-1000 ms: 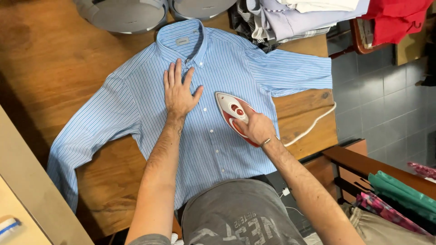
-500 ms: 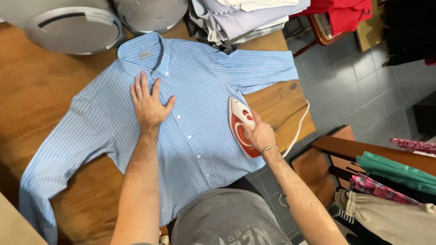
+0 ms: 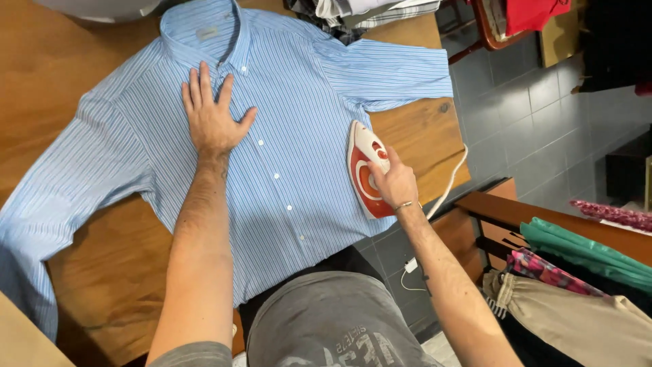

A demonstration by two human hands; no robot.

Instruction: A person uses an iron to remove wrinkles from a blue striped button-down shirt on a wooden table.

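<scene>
A blue-and-white striped button-up shirt [image 3: 299, 136] lies spread face up on a wooden table [image 3: 54, 61], collar at the far end. My left hand [image 3: 212, 115] presses flat on the shirt's chest just below the collar, fingers spread. My right hand [image 3: 392, 182] grips the handle of a red-and-white iron [image 3: 363, 163], which rests on the shirt's right side near the table's right edge. The iron's white cord [image 3: 448, 187] trails off the table edge toward the floor.
A pile of folded clothes [image 3: 360, 10] sits at the table's far edge. On the right, a wooden rack [image 3: 496, 211] holds green, patterned and beige garments [image 3: 584, 251]. A chair with red cloth [image 3: 523, 13] stands on the grey tiled floor.
The iron and my right hand have slid to the right across the shirt, toward the table's edge. My left hand stays flat on the chest; the camera view shifted.
</scene>
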